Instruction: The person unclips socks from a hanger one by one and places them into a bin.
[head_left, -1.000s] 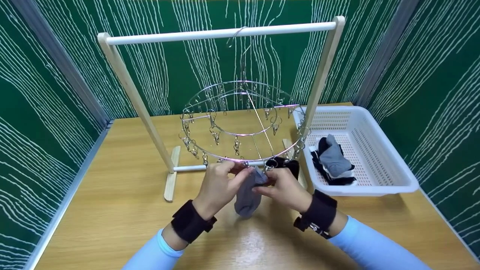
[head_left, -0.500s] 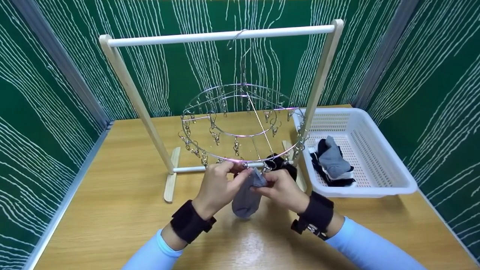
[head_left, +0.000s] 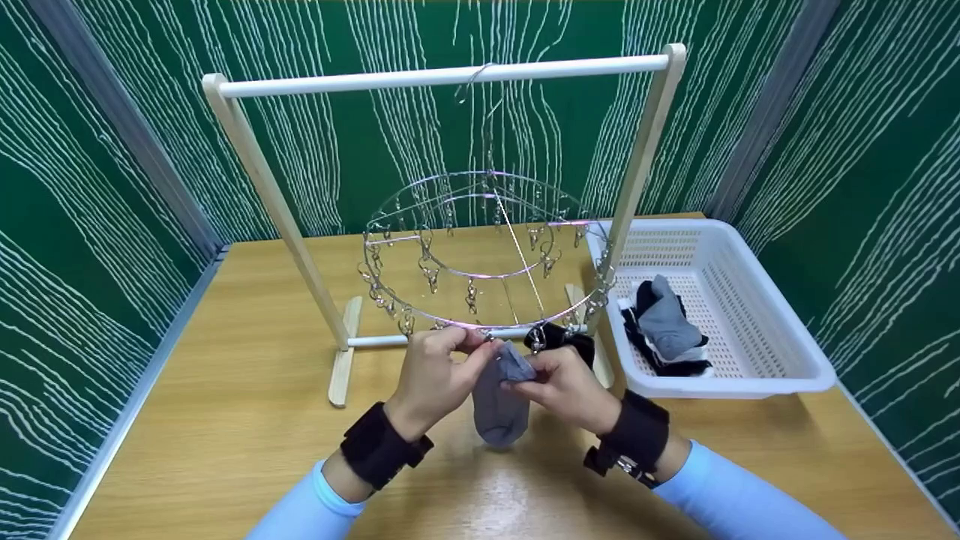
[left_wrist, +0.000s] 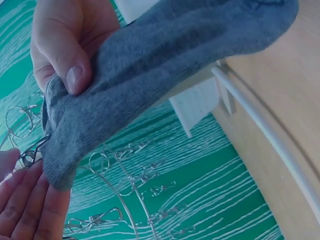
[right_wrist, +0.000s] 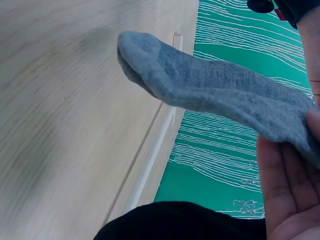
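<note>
Two hands meeting at lower centre of the head view, just under the near rim of the round chrome wire sock hanger with dangling metal clips (head_left: 480, 247). Left hand (head_left: 435, 375) pinching one small metal clip (head_left: 486, 335) at the rim, thumb and forefinger curled onto it. Right hand (head_left: 566, 386) pinching the cuff end of the short grey knitted sock (head_left: 499, 397), thumb pressed over the fabric. Hanging from that pinch, long axis near vertical in the head view, cuff up by the clip, rounded toe pointing down toward the pale wooden tabletop (head_left: 247, 420) and clear of it. Seen from the left wrist as a diagonal band from lower left to upper right, cuff by the clip (left_wrist: 31, 154); from the right wrist, toe toward upper left.

Suspended by a hook from the white crossbar of the light wooden rack (head_left: 450, 75). Clipped just right of the hands, one black sock (head_left: 566, 339). Right of the rack, a white perforated plastic basket (head_left: 757, 300) with a heap of grey, black and white socks (head_left: 664, 322). Behind, green walls with white wavy lines.
</note>
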